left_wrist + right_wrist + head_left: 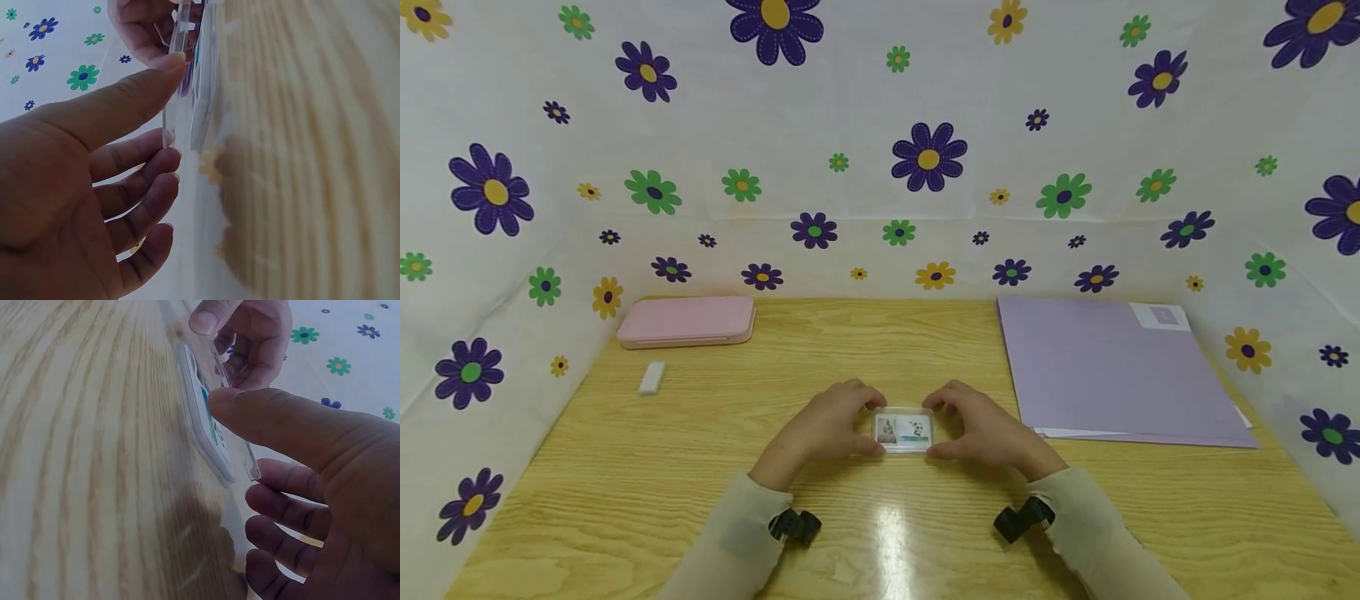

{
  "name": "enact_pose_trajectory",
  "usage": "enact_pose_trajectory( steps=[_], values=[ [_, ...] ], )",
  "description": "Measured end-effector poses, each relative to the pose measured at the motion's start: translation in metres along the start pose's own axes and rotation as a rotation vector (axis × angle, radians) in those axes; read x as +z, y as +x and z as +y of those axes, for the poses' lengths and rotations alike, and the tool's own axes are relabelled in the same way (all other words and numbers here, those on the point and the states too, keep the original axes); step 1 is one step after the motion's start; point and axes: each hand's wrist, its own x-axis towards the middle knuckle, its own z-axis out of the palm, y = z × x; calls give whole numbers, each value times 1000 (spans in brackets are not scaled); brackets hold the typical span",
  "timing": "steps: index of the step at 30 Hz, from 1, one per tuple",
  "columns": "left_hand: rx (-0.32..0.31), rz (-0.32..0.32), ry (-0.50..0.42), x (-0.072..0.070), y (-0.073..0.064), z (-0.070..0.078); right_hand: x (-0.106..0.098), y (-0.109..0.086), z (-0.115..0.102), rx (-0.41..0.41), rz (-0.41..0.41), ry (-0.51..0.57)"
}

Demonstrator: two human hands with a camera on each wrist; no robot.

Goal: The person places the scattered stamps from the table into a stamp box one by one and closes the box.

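Note:
Both hands hold a clear plastic lid (252,464) by its two short ends, close over a stack of small picture cards (916,430) on the table. My left hand (831,425) pinches the lid's left end, thumb at the near edge and fingers at the far edge. At the right end, my right hand (985,427) grips it the same way. Both wrist views show a narrow gap between the lid and the white card stack (203,87). The top of the stack carries a brownish picture and a green and blue one.
On the wooden table (700,492), a pink case (687,321) lies at the back left, with a white eraser-like block (652,377) in front of it. A purple folder (1105,375) with papers underneath covers the back right. Flower-printed cloth (850,100) encloses the back and sides.

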Motion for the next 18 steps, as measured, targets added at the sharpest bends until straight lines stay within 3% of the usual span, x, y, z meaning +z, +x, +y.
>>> enact_pose_trajectory(
  steps=[18],
  values=[
    [-34,-39,26,2,3,3,3,1,2,6,-24,-20]
  ],
)
